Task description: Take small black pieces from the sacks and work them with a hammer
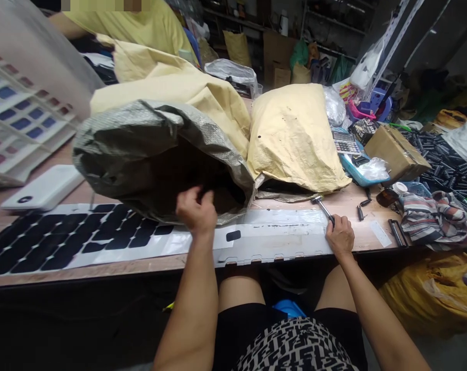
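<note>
My left hand (197, 208) is at the mouth of a large open sack (121, 149), with its fingers bent; whether they hold anything is too blurred to tell. The inside of the sack is dark. In my right hand (339, 236) is the handle of a small hammer (323, 208), its metal head pointing up and left. Below the sack, a white sheet with rows of black pieces (59, 234) lies on the table. One lone black piece (233, 236) rests on the sheet between my hands.
A full yellow sack (295, 134) lies at the centre. A calculator (345, 142), cardboard box (396, 154), striped cloth (430, 216) and black parts (446, 165) are on the right. At left are a white box (44, 189) and a crate (20, 118). A person in yellow sits opposite.
</note>
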Tool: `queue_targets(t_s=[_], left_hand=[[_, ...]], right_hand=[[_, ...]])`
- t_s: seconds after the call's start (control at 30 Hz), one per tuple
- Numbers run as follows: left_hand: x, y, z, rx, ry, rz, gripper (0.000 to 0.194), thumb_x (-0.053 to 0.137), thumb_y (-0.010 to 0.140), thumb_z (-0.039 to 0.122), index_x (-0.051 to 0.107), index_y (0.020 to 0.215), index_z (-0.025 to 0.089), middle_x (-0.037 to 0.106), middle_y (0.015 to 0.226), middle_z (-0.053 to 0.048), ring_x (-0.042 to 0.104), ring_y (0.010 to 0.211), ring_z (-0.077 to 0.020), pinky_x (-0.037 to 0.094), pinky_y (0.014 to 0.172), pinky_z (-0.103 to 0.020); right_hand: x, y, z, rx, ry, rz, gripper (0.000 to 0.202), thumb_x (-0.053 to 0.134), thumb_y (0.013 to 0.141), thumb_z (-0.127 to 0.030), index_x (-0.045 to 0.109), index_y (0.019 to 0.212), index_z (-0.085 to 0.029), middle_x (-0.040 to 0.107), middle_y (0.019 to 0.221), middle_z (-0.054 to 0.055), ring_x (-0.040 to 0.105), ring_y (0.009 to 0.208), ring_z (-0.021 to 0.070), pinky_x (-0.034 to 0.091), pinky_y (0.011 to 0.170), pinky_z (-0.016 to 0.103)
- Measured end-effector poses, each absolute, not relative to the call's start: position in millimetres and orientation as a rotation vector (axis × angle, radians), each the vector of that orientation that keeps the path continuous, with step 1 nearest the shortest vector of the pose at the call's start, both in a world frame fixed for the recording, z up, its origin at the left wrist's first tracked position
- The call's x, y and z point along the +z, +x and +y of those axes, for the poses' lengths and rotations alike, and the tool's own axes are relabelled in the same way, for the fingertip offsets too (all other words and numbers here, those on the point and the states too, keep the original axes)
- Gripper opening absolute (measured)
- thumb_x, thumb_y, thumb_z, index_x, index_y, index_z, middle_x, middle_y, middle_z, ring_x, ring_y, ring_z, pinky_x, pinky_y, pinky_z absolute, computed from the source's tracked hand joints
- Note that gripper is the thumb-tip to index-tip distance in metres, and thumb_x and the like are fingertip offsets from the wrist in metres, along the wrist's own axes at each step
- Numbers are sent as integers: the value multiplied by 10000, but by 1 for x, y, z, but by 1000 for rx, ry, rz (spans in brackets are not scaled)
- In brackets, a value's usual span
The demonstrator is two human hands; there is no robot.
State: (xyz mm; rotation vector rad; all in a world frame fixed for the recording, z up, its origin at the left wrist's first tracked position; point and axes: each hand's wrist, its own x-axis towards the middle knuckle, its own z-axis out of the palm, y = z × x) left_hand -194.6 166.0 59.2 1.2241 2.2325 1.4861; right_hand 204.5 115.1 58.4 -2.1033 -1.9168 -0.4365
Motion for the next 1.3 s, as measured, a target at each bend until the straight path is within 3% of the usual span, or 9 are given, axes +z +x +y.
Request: queue_targets(t_s=[0.07, 0.2, 0.37, 0.57, 0.7, 0.87, 1.07, 1.3], left_hand=[[61, -146, 141, 1577, 1562, 1867, 309, 590, 928, 307, 677, 1181, 151, 654, 1178, -101, 598, 1145, -264, 467, 1048, -408], [53, -49, 119, 1175, 1924, 1332, 217, 562, 935, 204, 712, 1091, 222, 681, 1042, -52, 627, 1000, -202, 505, 935, -331], [38, -8, 128, 857, 2117, 1423, 205, 592, 927, 208, 726, 1081, 232, 681, 1016, -59, 564, 979, -239, 471, 910, -373], [29, -17, 136, 972, 1974, 1382, 318, 713, 800, 171, 696, 1116, 205, 654, 994, -47, 570, 997, -224, 479, 929, -351], [29, -15, 137, 1001, 1906, 1431, 251, 741, 731, 160, 697, 976, 196, 612, 936, -34, 579, 928, -203, 492, 884, -330], [29, -14, 140, 979, 1886, 1413, 98, 712, 754, 162, 689, 841, 200, 603, 862, -21, 572, 872, -188, 480, 838, -316], [33, -13, 140, 911, 1891, 1438, 100, 728, 756, 199, 701, 851, 218, 628, 887, -26, 578, 922, -211, 471, 839, -335], [37, -11, 138, 865, 1878, 1486, 111, 740, 750, 213, 698, 851, 228, 644, 900, -20, 579, 931, -214, 456, 818, -337]], right_hand=[[59, 204, 115, -424, -2108, -1915, 252, 498, 952, -290, 619, 1150, -193, 584, 1009, 85, 496, 908, 224, 346, 733, 318], [59, 204, 114, -425, -2106, -1903, 255, 489, 956, -298, 620, 1149, -195, 586, 1011, 88, 493, 909, 226, 344, 735, 319], [59, 204, 112, -414, -2117, -1907, 253, 489, 965, -293, 625, 1152, -192, 590, 1012, 86, 495, 920, 225, 345, 741, 315], [56, 205, 112, -383, -2135, -1907, 250, 486, 978, -296, 626, 1158, -194, 590, 1019, 84, 492, 916, 220, 344, 744, 309], [57, 208, 114, -336, -2129, -1915, 263, 483, 983, -282, 638, 1173, -188, 600, 1021, 92, 505, 910, 216, 355, 740, 304], [68, 213, 108, -37, -2083, -1785, 292, 475, 981, -289, 681, 1173, -209, 651, 1037, 83, 574, 928, 206, 420, 790, 302], [89, 205, 55, 353, -1741, -1643, 346, 460, 978, -376, 710, 1140, -200, 723, 1078, 92, 659, 1003, 218, 512, 901, 339], [89, 187, 12, 477, -1699, -1673, 329, 473, 979, -380, 724, 1115, -217, 740, 1038, 83, 687, 981, 218, 539, 924, 353]])
